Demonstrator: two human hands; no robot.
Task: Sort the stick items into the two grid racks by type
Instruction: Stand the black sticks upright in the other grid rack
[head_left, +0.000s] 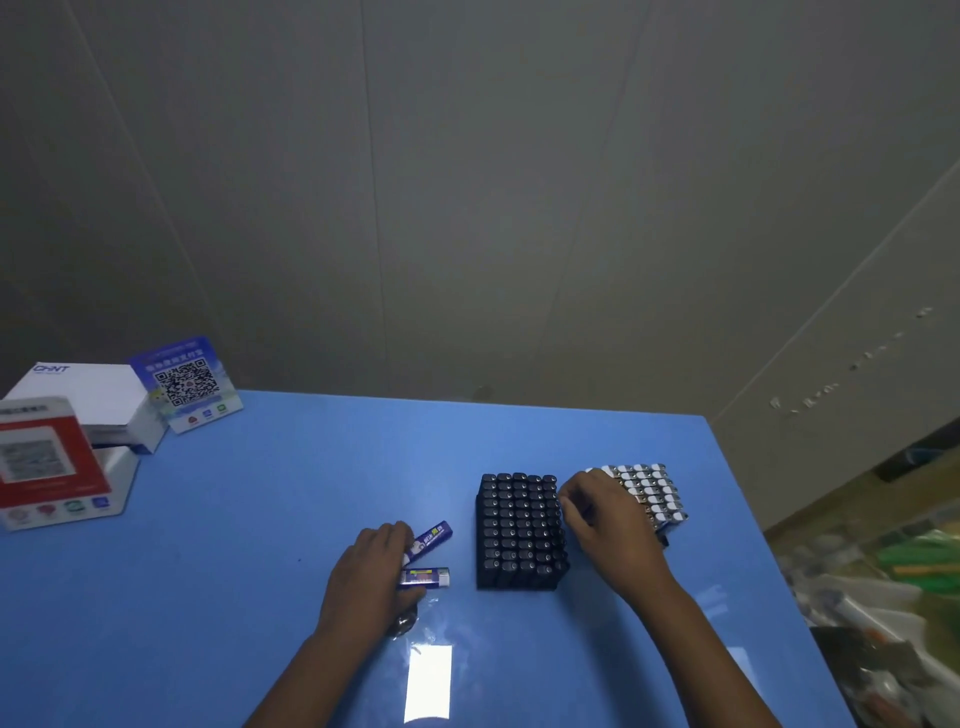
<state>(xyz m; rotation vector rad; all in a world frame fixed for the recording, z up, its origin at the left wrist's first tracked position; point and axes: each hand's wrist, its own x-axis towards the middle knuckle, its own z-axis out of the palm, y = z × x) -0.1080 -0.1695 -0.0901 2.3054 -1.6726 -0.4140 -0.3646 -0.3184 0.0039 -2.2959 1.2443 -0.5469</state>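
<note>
On the table (260, 519), two grid racks stood side by side, the left rack (519, 530) touching the right rack (647, 491), with two loose sticks (428, 538) lying left of them and boxes (78, 415) at the far-left corner.

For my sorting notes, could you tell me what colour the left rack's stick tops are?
Black, seen in the head view: the left rack.
</note>
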